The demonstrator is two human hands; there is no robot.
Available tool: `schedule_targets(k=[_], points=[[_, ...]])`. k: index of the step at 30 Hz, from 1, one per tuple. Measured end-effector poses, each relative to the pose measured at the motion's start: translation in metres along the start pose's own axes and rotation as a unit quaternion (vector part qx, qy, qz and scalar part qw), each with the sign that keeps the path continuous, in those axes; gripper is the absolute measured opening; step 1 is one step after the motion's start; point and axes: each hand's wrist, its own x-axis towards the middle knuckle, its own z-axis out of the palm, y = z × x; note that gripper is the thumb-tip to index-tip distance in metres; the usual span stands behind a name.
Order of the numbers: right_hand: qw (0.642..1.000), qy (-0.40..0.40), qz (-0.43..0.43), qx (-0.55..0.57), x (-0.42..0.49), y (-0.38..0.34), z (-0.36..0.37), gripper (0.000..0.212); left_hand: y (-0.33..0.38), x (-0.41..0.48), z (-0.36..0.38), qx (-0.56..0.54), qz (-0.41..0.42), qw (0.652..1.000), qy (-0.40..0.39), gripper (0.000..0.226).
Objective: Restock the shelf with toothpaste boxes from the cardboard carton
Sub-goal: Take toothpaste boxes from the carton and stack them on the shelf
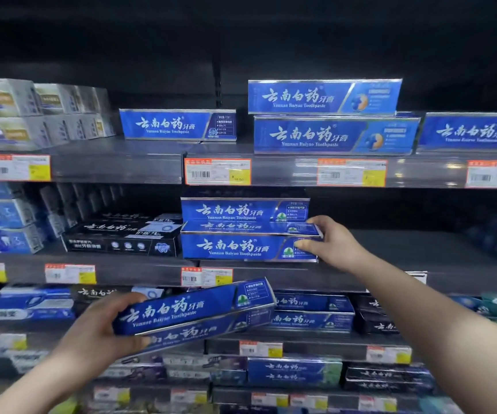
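- The left hand [98, 333] is nearest, low on the left. Its fingers curl around the left end of two blue toothpaste boxes [193, 306], one on top of the other.
- These boxes are long and thin. They are shiny blue with big white writing, silver edges and a small green picture near the right end.
- They stick out to the right of the hand and tilt, right end higher. They are up in the air in front of the lower shelf [316, 337].
- Farther in, the right hand [331, 243] reaches to the middle shelf [405, 249]. It grips the right end of the front box [235, 248], with the thumb on the front face and the fingers on top.
- The front box is the same blue kind. It lies flat at the front edge of the middle shelf.
- Right behind it, the back box [241, 210] shows higher up.
- Just to the left sit black boxes [121, 237].
- Farthest up, the top shelf [115, 162] holds four more blue boxes [178, 125]. Two of them are stacked.
- Pale grey boxes [11, 115] sit at its left end.
- Orange and yellow price tags [217, 171] hang on the shelf edges.
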Motion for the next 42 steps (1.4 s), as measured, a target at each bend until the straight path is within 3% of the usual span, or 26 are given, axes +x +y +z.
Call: schedule_targets(k=[12, 22, 30, 33, 39, 42], points=[[0.999, -0.047, 0.012, -0.023, 0.004, 0.005, 0.0, 0.059, 0.005, 0.001, 0.001, -0.05, -0.041, 0.998, -0.023, 0.055], [0.998, 0.013, 0.024, -0.056, -0.005, 0.002, 0.009, 0.069, 0.025, 0.007, -0.009, -0.082, -0.04, 0.996, -0.011, 0.053], [0.997, 0.012, 0.03, -0.066, -0.007, 0.005, -0.018, 0.091, 0.091, 0.069, -0.021, -0.077, 0.053, 0.995, -0.016, 0.053], [0.998, 0.006, 0.033, -0.055, -0.015, 0.006, -0.027, 0.077, 0.105, 0.1, -0.016, -0.069, 0.051, 0.996, -0.039, 0.058], [0.998, -0.007, 0.039, -0.049, -0.021, 0.009, -0.031, 0.073, 0.111, 0.14, -0.003, -0.051, 0.04, 0.993, -0.101, 0.06], [0.998, -0.015, 0.03, -0.045, -0.019, 0.006, -0.026, 0.07, 0.109, 0.147, -0.003, 0.03, 0.072, 0.995, -0.063, 0.057]])
